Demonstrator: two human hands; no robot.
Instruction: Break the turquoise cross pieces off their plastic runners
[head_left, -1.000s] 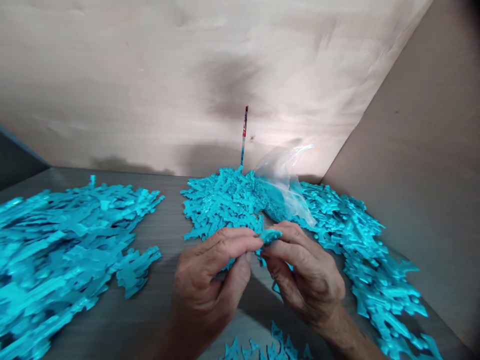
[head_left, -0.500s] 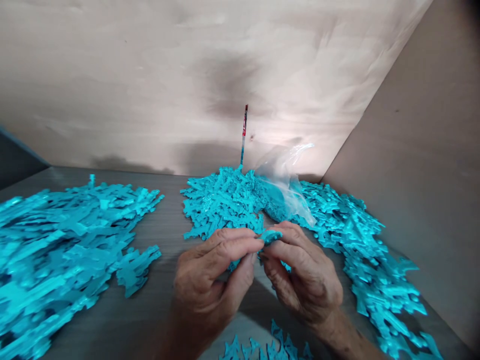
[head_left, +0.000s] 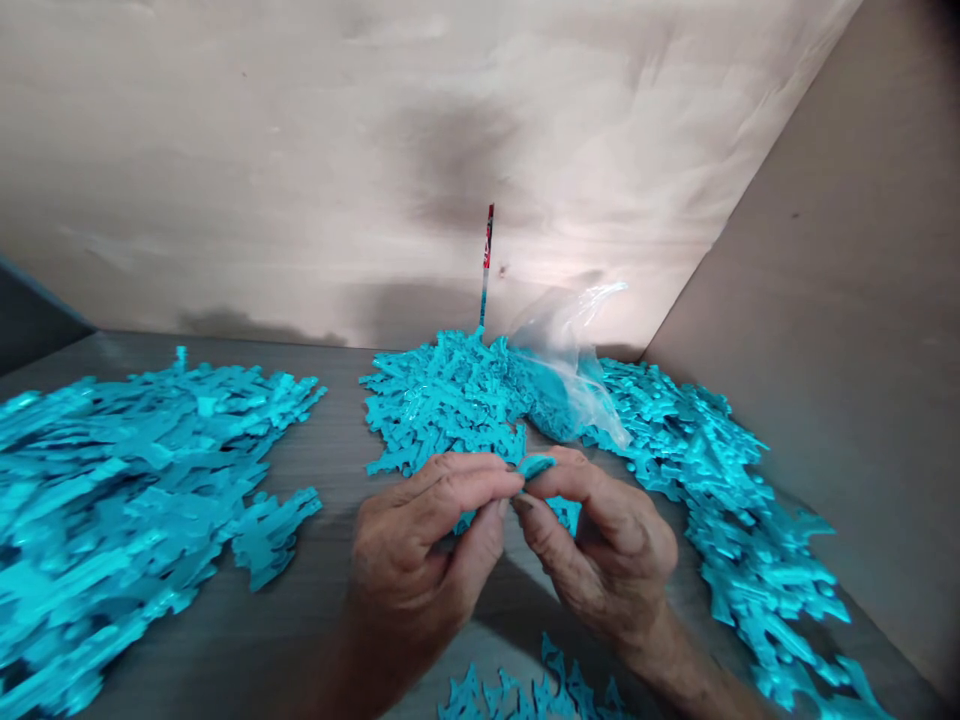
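Observation:
Above the middle of the table, my left hand (head_left: 435, 545) and my right hand (head_left: 607, 550) meet at their fingertips. Between them is a small turquoise plastic piece (head_left: 536, 465), pinched by the fingers of both hands. My fingers cover much of it, so its full shape is hidden. Just beyond my hands lies a heap of small turquoise pieces (head_left: 442, 400). Below them, at the near edge of the view, are several pointed turquoise pieces (head_left: 536, 695).
A big pile of flat turquoise pieces (head_left: 135, 500) covers the left side. Another pile (head_left: 750, 520) runs along the right wall (head_left: 862, 350). A clear plastic bag (head_left: 574, 375) holds turquoise bits at the back. Behind the heap, a thin red-topped stick (head_left: 487, 255) stands upright before the wooden back wall (head_left: 300, 180).
My right thumb and fingers have shifted their grip, with the thumb now nearer my left fingertips. The turquoise piece has turned slightly and shows less. The piles are unchanged.

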